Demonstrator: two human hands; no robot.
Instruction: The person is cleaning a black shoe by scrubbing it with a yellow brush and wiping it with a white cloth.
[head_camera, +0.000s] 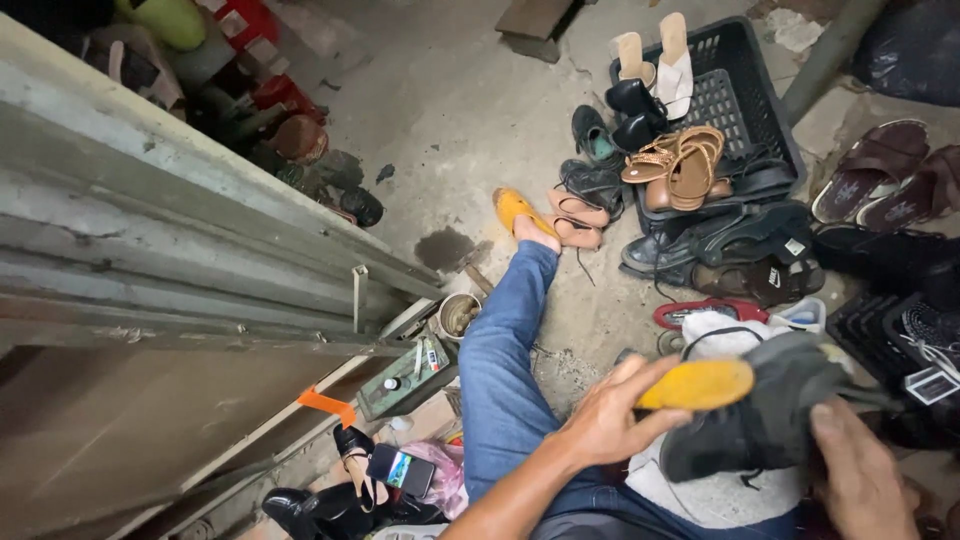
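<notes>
My left hand (615, 418) grips a dark grey shoe (765, 420) at its heel end, fingers wrapped by the yellow insole (700, 384) that sticks out of it. At the lower right my right hand (862, 472) holds the same shoe from below near its toe. The shoe hangs over my lap, above a white cloth (715, 495). My leg in blue jeans (505, 370) stretches out toward a yellow slipper (518, 210) on my foot.
A black plastic crate (745, 100) holds brown sandals and white heels, with several more shoes piled around it on the concrete floor. A grey metal shutter (150, 250) lies on the left. Black heels and a phone (400, 470) sit below.
</notes>
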